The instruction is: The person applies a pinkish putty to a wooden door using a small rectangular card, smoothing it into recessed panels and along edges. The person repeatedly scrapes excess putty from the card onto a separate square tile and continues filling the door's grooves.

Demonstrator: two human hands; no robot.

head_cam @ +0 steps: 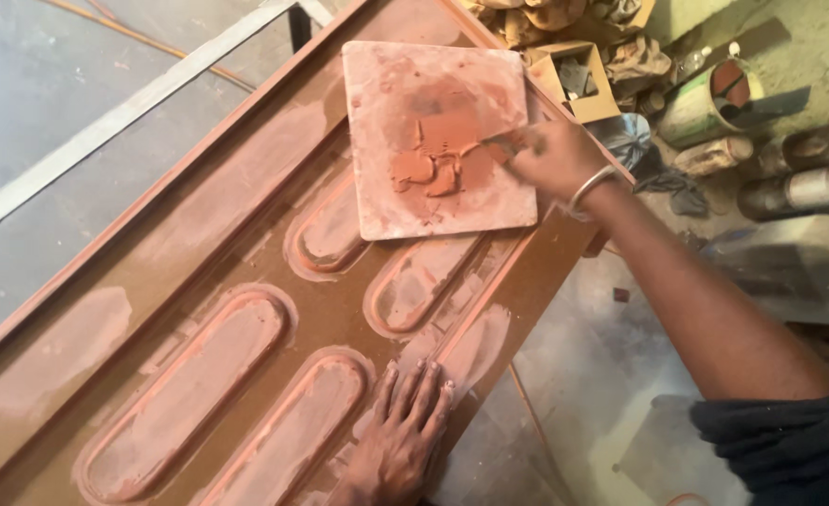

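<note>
On the slab (438,141), reddish putty (433,164)

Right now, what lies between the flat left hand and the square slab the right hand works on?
In the head view, only the brown door panel with its oval recesses lies between the left hand and the square slab; the right hand holds a scraper there.

The door (246,309) is showing brown, with pinkish smears over its oval panels. The square tile (438,141) is looking pale pink, carrying reddish-brown putty (442,164). A silver bangle (590,190) is gleaming at right.
</note>
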